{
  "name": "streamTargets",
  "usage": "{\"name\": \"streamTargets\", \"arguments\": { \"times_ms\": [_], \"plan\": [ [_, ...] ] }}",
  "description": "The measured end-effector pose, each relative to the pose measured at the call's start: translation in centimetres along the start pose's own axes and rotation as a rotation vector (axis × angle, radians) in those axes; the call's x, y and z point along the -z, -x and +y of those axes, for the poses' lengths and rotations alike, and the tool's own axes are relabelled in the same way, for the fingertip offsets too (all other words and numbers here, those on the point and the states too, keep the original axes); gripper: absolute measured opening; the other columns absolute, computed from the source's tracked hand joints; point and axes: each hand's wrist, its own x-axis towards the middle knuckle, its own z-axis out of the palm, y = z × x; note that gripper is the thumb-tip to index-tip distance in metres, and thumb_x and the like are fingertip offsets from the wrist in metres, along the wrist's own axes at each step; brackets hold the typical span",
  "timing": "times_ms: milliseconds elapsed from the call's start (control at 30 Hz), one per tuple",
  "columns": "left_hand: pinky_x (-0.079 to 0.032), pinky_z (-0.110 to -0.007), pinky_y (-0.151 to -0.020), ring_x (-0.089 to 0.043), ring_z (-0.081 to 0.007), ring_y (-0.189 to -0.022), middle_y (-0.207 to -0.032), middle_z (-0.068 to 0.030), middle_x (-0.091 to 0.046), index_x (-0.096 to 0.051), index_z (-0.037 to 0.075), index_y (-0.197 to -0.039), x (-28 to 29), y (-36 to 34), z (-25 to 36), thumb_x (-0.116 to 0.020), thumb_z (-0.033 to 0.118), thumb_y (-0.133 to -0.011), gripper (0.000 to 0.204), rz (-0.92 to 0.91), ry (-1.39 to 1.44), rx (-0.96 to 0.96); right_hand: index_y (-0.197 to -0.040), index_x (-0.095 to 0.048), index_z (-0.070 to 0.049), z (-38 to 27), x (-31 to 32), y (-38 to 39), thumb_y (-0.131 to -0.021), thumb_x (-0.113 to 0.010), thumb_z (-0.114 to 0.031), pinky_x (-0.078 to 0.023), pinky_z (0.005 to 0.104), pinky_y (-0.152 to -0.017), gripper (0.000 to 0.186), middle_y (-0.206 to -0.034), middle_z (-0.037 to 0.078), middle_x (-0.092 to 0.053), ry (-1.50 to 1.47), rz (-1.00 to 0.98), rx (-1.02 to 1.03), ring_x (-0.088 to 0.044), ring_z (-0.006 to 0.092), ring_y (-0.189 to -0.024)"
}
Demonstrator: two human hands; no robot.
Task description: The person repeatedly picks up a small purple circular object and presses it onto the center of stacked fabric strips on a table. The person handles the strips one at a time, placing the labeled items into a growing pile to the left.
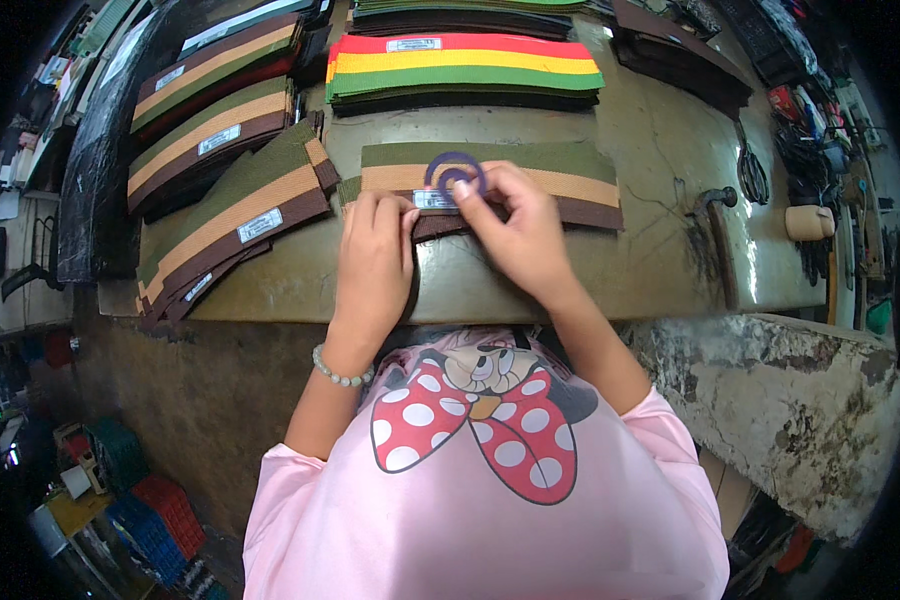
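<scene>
1. At far left, the fanned stack of green, tan and brown striped webbing [232, 205] lies angled on the table [660, 265]; best to keep its corner from sliding under the working piece

2. The person's left hand [378, 225] has its fingers bunched narrowly at the near edge of the working piece; whether they pinch the fabric or merely press it, I cannot tell, but I'd keep that edge flat and steady

3. Between the hands, the striped webbing strip [570, 185] lies crosswise in front of the person; keeping its stripes straight should help guide the work

4. On its brown band, the small pale label [430, 199] deserves light handling, so it doesn't pucker

5. The right hand [518, 225] is closed around a dark purple ringed tool [469, 160] right over the label; small, controlled movements seem wisest, with the left fingertips kept clear
</scene>
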Motion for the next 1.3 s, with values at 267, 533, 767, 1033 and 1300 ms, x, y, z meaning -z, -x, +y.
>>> {"name": "streamTargets", "arguments": {
  "times_ms": [267,533,767,1033,1300],
  "plan": [
    [-0.049,-0.041,-0.079,-0.060,-0.0364,-0.087,-0.096,-0.0188,-0.059,-0.057,-0.005,-0.096,0.1,0.5,-0.7,-0.059,-0.001,-0.093,0.006,0.079,0.190,0.080,-0.081,-0.066,0.002,1.0,-1.7,0.8,-0.085,-0.071,-0.014,-0.048,0.0413,-0.087,0.017,-0.101,0.015,-0.066,0.262,0.018,0.202,-0.059,0.0334,-0.098],
    [-0.052,-0.039,-0.074,-0.064,-0.0312,-0.081,-0.095,-0.0155,-0.063,-0.067,-0.003,-0.094,0.7,-0.6,-0.9,-0.068,0.006,-0.090,0.010,0.132,0.192,0.185,-0.080,-0.066,0.001,0.9,-2.1,0.5,-0.084,-0.071,-0.014,-0.047,0.0408,-0.088,0.017,-0.102,0.015,-0.067,0.232,0.070,0.138,-0.058,0.0329,-0.099],
    [-0.052,-0.040,-0.071,-0.064,-0.0297,-0.083,-0.098,-0.0108,-0.063,-0.069,0.002,-0.094,1.5,-2.1,-1.4,-0.069,0.018,-0.090,0.016,-0.068,-0.035,0.178,-0.086,-0.070,0.001,0.8,-3.1,0.4,-0.085,-0.071,-0.015,-0.047,0.0412,-0.088,0.017,-0.101,0.014,-0.066,0.303,0.166,0.174,-0.057,0.0327,-0.099],
    [-0.050,-0.044,-0.080,-0.059,-0.0368,-0.099,-0.105,-0.0183,-0.059,-0.056,-0.004,-0.102,0.0,-1.6,-2.1,-0.055,0.011,-0.099,0.015,0.016,-0.130,0.027,-0.084,-0.068,-0.001,1.3,-3.6,0.5,-0.085,-0.072,-0.015,-0.044,0.0411,-0.092,0.015,-0.104,0.012,-0.067,0.329,0.171,0.218,-0.055,0.0320,-0.102],
    [-0.054,-0.037,-0.077,-0.068,-0.0313,-0.084,-0.091,-0.0149,-0.070,-0.068,0.001,-0.099,-3.1,0.5,4.4,-0.069,0.003,-0.088,0.011,-0.065,0.291,-0.200,-0.099,-0.066,0.000,1.3,7.7,0.5,-0.098,-0.067,-0.020,-0.051,0.0215,-0.078,0.020,-0.094,0.003,-0.069,-0.210,0.306,-0.203,-0.064,0.0072,-0.082]
  ]
}}
